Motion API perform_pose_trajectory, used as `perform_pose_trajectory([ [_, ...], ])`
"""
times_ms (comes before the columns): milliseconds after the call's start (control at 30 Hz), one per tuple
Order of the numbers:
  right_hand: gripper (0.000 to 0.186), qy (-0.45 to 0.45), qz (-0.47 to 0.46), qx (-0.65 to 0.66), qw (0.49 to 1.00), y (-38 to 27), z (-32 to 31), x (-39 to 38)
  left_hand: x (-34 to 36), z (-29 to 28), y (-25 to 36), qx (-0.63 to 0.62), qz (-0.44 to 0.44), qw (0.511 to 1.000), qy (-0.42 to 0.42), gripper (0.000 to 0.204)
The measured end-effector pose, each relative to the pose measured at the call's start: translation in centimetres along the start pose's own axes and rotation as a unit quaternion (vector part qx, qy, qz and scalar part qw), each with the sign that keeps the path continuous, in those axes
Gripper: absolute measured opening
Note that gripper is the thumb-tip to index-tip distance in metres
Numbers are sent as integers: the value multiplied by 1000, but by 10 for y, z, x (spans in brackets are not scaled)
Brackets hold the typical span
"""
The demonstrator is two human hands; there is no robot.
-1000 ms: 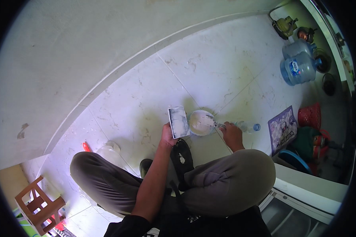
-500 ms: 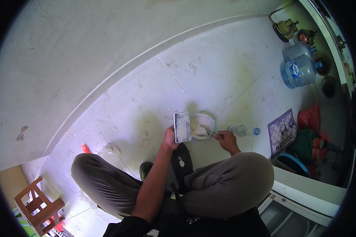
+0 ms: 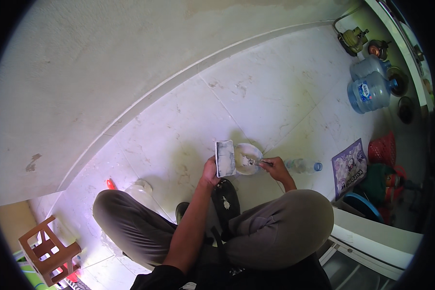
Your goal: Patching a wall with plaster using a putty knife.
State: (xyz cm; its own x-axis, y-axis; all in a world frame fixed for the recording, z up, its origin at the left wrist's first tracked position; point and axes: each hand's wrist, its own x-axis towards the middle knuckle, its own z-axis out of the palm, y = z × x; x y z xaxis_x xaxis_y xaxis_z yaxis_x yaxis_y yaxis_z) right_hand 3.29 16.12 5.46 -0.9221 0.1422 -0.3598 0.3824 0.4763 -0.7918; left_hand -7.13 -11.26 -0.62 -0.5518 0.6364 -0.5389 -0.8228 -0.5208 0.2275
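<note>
My left hand (image 3: 210, 171) is closed on the near left edge of a shallow rectangular tray (image 3: 225, 159), dark-rimmed and smeared with white paste. Right beside the tray, a round white bowl (image 3: 246, 169) holds thick whitish paste. A thin utensil (image 3: 261, 162) runs from my right hand (image 3: 276, 170) into that paste; its end is coated, so I cannot tell whether it is a spoon or a small scraper. My right fingers are closed round its handle. A clear plastic bottle (image 3: 302, 166) lies on its side just right of my right hand.
Pale tiles (image 3: 270, 92) meet a wall (image 3: 106, 63) ahead and left. At right are blue water jugs (image 3: 369, 93), a gas cylinder (image 3: 354, 41), a purple printed sheet (image 3: 349, 166) and a red basket (image 3: 382, 149). A brown stool (image 3: 48, 253) stands lower left, a plastic bag (image 3: 140, 192) by my left knee.
The whole view has shifted slightly. The utensil's end has moved a little within the bowl's paste, and the bowl looks slightly more tilted. Both hands keep their grips.
</note>
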Motion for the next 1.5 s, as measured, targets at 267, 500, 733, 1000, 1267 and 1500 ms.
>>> perform_pose_trajectory([
  [267, 25, -34, 26, 88, 995, -4, 3, -1, -3, -8, 13, 2, 25, 999, 39, 43],
  [500, 26, 4, 46, 87, 995, -5, -13, -37, -9, 12, 28, 78, 81, 992, 54, 41],
  [733, 23, 134, 55, 175, 974, -39, -7, -74, -12, 46, 9, 140, 32, 990, 2, 39],
  [1000, 32, 373, -129, 62, 917, -63, 61, -88, -28, 73, -16, 2, -48, 998, -39, 39],
  [1267, 34, 426, -180, 38, 886, -49, 72, -92, -31, 79, -20, -95, -42, 989, -110, 37],
  [1500, 32, 445, -154, 120, 874, -37, 72, -98, -57, 111, -1, -57, 2, 997, -59, 35],
])
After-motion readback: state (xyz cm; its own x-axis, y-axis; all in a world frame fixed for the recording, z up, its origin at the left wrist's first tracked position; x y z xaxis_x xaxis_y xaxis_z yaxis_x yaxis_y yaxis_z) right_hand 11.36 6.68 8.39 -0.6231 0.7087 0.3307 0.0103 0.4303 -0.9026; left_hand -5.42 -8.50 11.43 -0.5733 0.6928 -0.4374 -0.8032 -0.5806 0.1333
